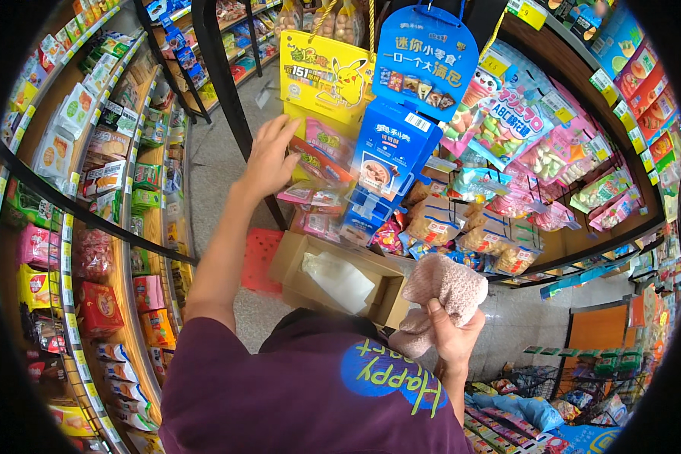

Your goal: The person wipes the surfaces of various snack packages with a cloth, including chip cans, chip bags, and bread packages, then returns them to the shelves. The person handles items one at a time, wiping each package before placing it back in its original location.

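My right hand grips a bunched pale pink cloth, thumb pressed on its front. Up and to the left, my left hand is at the left edge of a yellow hanging cardboard display with a cartoon character on it. Its fingers are slightly spread, and I cannot tell whether they touch the board. Beside the thumb sit an orange packet and a pink packet. A blue hanging snack display box stands just right of these packets.
Below the displays is an open cardboard box with a white sheet inside. A black metal post rises left of my hand. Bagged marshmallows hang at the right. Stocked snack shelves line the left side.
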{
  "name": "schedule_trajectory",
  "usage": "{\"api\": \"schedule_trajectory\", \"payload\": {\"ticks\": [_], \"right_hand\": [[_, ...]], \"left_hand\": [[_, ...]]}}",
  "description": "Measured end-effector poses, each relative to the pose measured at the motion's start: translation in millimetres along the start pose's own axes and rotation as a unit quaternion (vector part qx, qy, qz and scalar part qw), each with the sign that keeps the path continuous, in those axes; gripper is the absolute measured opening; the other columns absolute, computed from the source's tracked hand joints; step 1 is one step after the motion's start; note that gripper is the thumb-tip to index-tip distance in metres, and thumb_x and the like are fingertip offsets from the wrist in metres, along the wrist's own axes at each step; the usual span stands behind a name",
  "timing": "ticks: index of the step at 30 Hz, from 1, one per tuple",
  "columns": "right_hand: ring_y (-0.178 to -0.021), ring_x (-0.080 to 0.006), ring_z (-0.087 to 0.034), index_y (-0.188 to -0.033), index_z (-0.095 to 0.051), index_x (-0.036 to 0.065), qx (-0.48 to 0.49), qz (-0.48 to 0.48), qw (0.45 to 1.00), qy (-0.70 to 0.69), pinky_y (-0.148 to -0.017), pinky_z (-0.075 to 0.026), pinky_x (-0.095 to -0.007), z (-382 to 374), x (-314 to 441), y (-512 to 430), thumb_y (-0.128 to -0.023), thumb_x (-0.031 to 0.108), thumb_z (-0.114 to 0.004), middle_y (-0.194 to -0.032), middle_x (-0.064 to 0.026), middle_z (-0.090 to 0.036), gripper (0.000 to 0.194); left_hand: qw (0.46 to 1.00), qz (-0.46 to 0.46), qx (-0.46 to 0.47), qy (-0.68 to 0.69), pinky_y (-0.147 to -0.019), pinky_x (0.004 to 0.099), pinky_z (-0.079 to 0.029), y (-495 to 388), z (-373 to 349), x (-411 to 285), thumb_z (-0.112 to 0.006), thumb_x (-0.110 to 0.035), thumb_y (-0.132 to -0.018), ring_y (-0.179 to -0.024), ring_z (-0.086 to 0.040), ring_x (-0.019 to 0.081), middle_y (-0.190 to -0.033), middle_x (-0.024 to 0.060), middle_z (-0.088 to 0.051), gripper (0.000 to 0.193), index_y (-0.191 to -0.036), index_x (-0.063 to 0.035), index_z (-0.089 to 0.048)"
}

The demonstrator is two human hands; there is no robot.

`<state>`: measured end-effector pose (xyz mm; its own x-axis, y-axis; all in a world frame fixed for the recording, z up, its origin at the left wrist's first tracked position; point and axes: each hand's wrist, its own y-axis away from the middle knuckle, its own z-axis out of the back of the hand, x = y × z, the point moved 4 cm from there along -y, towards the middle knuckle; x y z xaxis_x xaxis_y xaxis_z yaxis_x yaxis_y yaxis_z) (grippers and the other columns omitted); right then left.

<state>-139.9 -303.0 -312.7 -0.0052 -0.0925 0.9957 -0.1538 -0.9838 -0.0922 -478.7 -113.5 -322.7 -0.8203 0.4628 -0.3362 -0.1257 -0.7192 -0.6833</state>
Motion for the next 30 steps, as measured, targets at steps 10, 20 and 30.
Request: {"api": "schedule_trajectory", "payload": {"ticks": [10,20,30], "right_hand": [[-0.072,-0.0082,-0.058,-0.096,-0.064,0.000,-0.005,-0.019,1.000,0.003,-0.064,-0.048,-0.0239,-15,7,3,-0.079,0.000,-0.068,-0.082,-0.0021,-0.065,0.017],[-0.088,-0.0126,-0.057,-0.114,-0.055,-0.002,0.070,-0.024,0.997,0.014,-0.077,-0.046,-0.0277,-38,1,-13,-0.078,0.019,-0.074,-0.101,-0.0065,-0.062,0.046],[-0.109,-0.0237,-0.057,-0.128,-0.042,-0.008,0.172,-0.079,0.969,-0.161,-0.093,-0.045,-0.0381,-74,-20,-26,-0.067,0.025,-0.083,-0.123,-0.0150,-0.055,0.080]], "left_hand": [[0.974,-0.090,-0.054,0.203,-0.076,0.0314,-0.047,-37,40,6,-0.060,0.001,-0.081,-0.086,-0.061,0.0226,-0.087,0.0104,-0.064,0.006,-0.087,0.0004,-0.061],[0.812,0.212,-0.126,0.528,-0.063,0.0200,-0.046,-6,71,-21,-0.054,-0.002,-0.090,-0.072,-0.057,0.0053,-0.087,0.0039,-0.064,0.010,-0.098,0.0018,-0.059],[0.719,0.331,-0.048,0.609,-0.067,0.0223,-0.048,40,-2,-84,-0.053,-0.002,-0.088,-0.074,-0.060,0.0082,-0.088,0.0077,-0.065,0.009,-0.096,0.0021,-0.056]]}}
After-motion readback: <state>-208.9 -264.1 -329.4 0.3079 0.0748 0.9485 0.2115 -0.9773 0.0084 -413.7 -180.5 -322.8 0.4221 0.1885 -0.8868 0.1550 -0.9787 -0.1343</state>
